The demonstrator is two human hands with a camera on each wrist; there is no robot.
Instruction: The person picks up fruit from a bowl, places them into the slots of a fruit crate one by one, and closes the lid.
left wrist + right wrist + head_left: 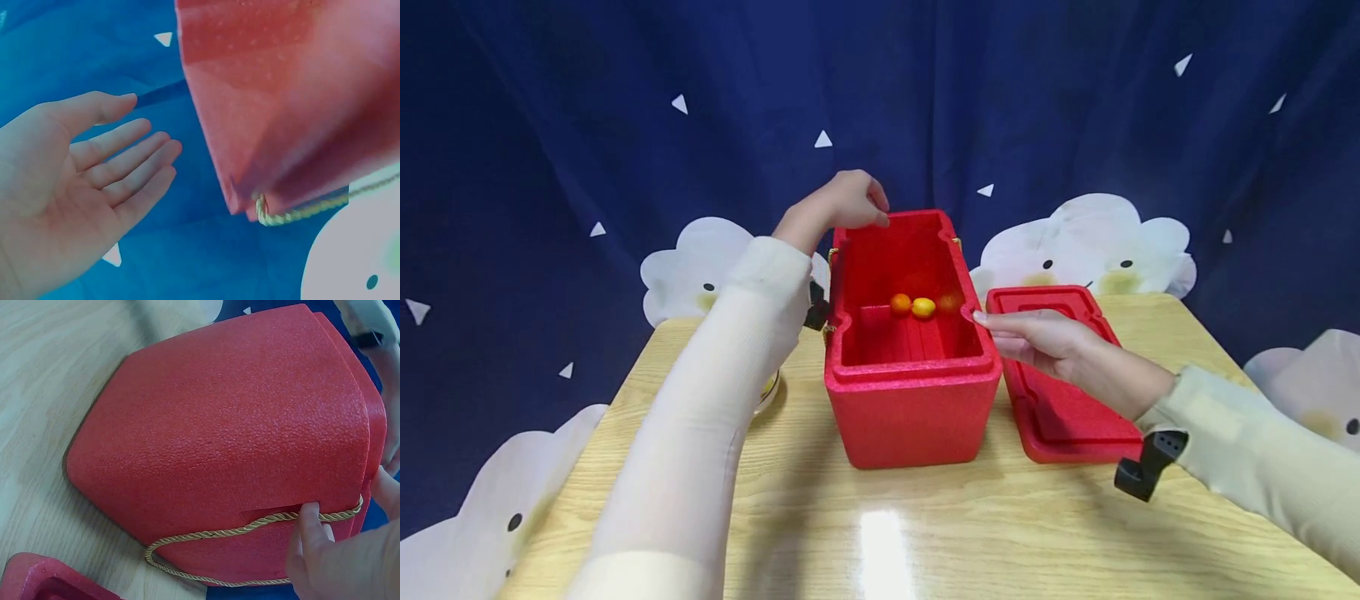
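A deep red foam box (913, 421) stands open-topped on the table. On its floor lie a small orange ball-like fruit (900, 305) and a yellow lemon-like fruit (923, 308), side by side. Above the far left corner of the box hovers my left hand (848, 200), its fingers loosely spread and holding nothing; the left wrist view shows this hand (94, 169) apart from the wall. My right hand (1037, 333) holds the right rim, thumb on the edge and fingers against the outer wall, beside a gold rope handle (250, 526).
Right of the box lies a red lid (1075, 408) on the wooden table (985, 525). A white round dish (767, 393) with something yellow is partly hidden behind my left sleeve. A dark blue curtain (910, 100) hangs behind the table.
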